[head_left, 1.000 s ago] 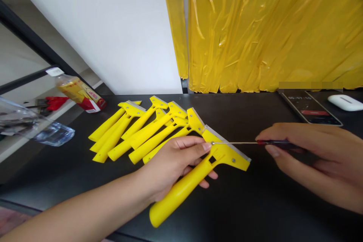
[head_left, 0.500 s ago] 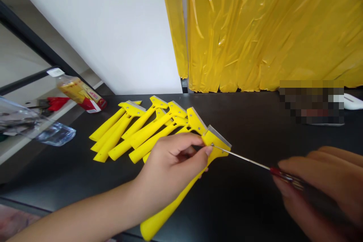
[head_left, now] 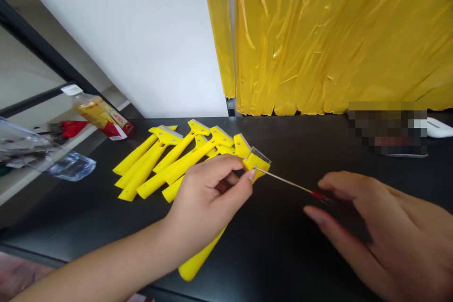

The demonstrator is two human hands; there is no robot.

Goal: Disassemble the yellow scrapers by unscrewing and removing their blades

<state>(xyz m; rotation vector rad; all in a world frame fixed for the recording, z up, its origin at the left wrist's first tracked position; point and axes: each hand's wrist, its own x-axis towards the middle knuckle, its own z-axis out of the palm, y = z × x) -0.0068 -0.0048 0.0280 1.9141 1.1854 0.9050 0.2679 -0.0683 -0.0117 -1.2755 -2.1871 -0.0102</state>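
My left hand is closed on a yellow scraper, pinching it just below its head, with the handle slanting down toward me. A thin clear strip lines the head's top edge. My right hand is around a screwdriver with a red collar; thumb and forefinger are spread, and the dark handle is hard to make out between them. The screwdriver's tip touches a screw in the scraper's head. Several more yellow scrapers with metal blades lie piled beyond my left hand.
The dark tabletop spans the view. At left are a drink bottle and a clear plastic container by a shelf. Yellow plastic sheeting hangs behind. A pixelated patch and a white object lie at the far right.
The held scraper and the screwdriver have shifted slightly up and left. My right hand has moved left, and its thumb and forefinger have spread around the screwdriver handle.
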